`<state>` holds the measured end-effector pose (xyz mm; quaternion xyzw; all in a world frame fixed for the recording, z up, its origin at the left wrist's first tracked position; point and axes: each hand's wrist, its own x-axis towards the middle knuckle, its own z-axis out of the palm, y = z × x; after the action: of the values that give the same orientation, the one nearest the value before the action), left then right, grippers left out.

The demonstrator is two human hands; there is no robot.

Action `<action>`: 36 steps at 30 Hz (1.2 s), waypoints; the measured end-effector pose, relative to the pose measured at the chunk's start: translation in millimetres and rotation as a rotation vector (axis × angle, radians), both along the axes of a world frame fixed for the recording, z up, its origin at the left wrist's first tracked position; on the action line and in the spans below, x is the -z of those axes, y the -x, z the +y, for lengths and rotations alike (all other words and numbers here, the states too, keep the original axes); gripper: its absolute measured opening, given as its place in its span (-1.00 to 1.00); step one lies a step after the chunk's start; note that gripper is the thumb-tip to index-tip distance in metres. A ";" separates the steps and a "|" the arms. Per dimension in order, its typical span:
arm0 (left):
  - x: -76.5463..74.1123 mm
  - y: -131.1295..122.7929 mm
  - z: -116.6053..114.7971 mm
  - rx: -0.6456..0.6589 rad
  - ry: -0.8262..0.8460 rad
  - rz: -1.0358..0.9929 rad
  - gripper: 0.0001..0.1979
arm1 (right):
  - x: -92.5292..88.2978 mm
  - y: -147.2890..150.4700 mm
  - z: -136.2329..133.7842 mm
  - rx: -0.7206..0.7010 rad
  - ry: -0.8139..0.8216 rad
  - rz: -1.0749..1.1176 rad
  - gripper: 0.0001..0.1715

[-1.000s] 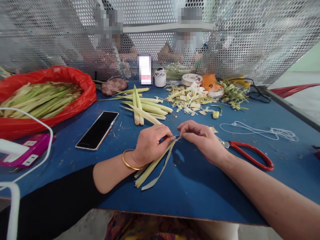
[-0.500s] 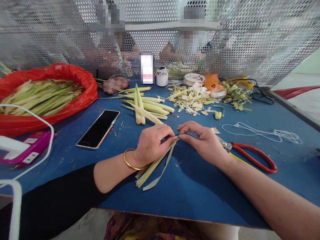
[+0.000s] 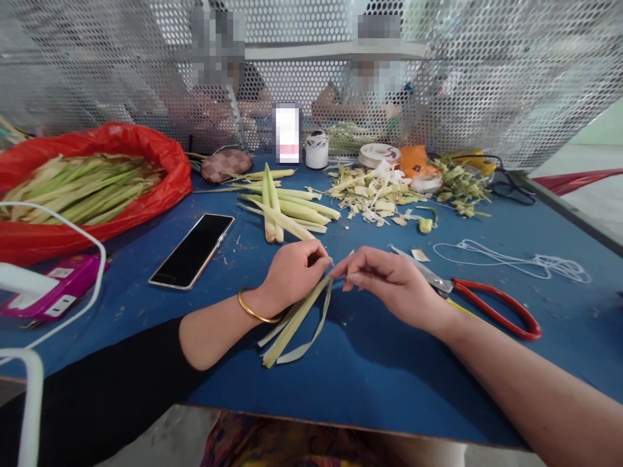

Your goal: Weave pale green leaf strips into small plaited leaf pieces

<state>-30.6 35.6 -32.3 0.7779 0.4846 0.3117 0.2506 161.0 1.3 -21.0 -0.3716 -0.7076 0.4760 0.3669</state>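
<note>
My left hand (image 3: 292, 272), with a gold bangle on its wrist, is closed around the upper end of several pale green palm leaf strips (image 3: 296, 321). The strips trail down toward me over the blue table (image 3: 379, 363). My right hand (image 3: 389, 282) pinches the tips of the same strips right next to the left fingers. Both hands hover just above the tabletop at its middle.
Red-handled scissors (image 3: 487, 305) lie just right of my right hand. A black phone (image 3: 192, 250) lies to the left, and a red bag of leaves (image 3: 87, 188) stands far left. More strips (image 3: 285, 207), leaf scraps (image 3: 374, 191) and white string (image 3: 511, 259) lie beyond. Two people sit behind the mesh screen.
My right hand has shifted slightly toward me and turned, with its fingers curled tighter on the strip tips. The strips have swung a little. My left hand has barely moved.
</note>
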 end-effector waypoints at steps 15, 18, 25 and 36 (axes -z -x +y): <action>-5.9 -2.2 -3.9 0.325 0.543 -0.607 -0.79 | 6.7 0.7 2.8 0.001 0.030 -0.063 -0.81; -2.2 -4.9 -4.0 0.326 0.489 -0.545 -0.79 | 3.5 0.6 1.2 -0.008 -0.011 -0.160 -0.79; 4.2 -2.4 0.6 0.196 0.420 -0.440 -0.78 | 2.8 0.6 4.2 0.032 -0.046 -0.229 -0.78; -21.4 -6.0 -3.8 -0.021 0.324 -0.517 -0.77 | 6.2 10.5 4.7 0.041 -0.066 0.047 -0.78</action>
<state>-24.6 31.8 -10.8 0.6177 0.4560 0.4208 0.4833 150.6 6.0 -27.3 -0.3622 -0.7066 0.4533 0.4050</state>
